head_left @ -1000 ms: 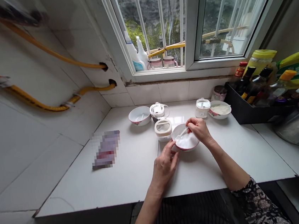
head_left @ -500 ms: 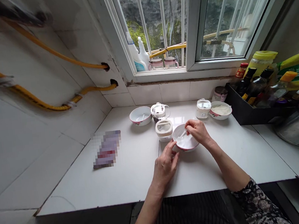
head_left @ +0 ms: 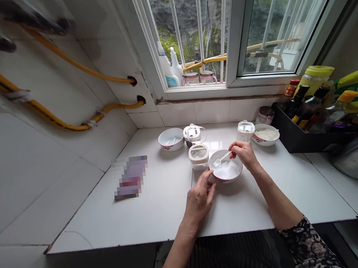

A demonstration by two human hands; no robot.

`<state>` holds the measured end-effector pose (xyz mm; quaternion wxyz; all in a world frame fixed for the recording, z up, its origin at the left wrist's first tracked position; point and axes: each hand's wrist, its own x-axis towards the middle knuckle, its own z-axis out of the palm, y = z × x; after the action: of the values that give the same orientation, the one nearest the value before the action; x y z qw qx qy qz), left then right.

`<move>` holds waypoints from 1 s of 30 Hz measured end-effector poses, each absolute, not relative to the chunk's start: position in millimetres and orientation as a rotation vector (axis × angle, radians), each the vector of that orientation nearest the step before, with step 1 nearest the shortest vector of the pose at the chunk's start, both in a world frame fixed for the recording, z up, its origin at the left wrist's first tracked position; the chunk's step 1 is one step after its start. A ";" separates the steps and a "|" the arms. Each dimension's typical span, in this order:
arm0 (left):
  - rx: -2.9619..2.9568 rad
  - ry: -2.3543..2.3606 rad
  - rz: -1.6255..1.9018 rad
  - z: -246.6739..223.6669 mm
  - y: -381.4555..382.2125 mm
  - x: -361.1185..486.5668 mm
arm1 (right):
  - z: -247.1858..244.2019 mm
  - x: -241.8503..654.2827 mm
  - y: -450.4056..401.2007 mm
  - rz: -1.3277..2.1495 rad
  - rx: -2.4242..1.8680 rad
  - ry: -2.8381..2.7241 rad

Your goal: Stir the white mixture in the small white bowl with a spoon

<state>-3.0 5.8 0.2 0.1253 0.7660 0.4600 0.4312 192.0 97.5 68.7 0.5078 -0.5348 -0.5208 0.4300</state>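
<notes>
A bowl of white granules (head_left: 228,172) stands on the counter in front of me. My right hand (head_left: 244,155) pinches the handle of a small white spoon (head_left: 222,159), its tip at the granules on the left side of the bowl. At the bowl's left rim, my left hand (head_left: 200,195) touches the edge with its fingertips, fingers curled. A lidded jar (head_left: 199,156) is just left of the bowl. Behind it are another lidded jar (head_left: 193,134) and a bowl with a spoon in it (head_left: 171,139).
At the back right are a lidded jar (head_left: 246,130), a bowl with pale contents (head_left: 265,134) and a black box of bottles (head_left: 315,134). A metal pot (head_left: 349,158) stands far right. A pixelated item (head_left: 131,178) lies left on the white counter (head_left: 161,212).
The spoon and my right hand have lifted slightly and shifted right, showing more of the spoon. The view has moved a little. My left hand stays at the rim.
</notes>
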 end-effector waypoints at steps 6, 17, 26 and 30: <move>2.211 1.319 1.268 -0.9 6.2 -1.7 | 71.7 187.9 101.0 1.079 -1.197 -1.167; 2.229 1.311 1.272 -2.3 6.9 -2.3 | 74.0 150.6 79.0 0.176 -0.931 -1.915; 2.240 1.347 1.261 -0.3 5.4 -2.6 | 72.9 180.8 82.8 0.184 -1.280 -1.707; 2.242 1.356 1.261 -0.6 5.5 -3.5 | 63.7 178.7 86.7 0.223 -1.300 -1.835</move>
<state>-3.5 5.5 -0.6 0.1164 0.7658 0.4631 0.4308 178.7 86.7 63.7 0.4266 -0.5201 -0.7345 0.0893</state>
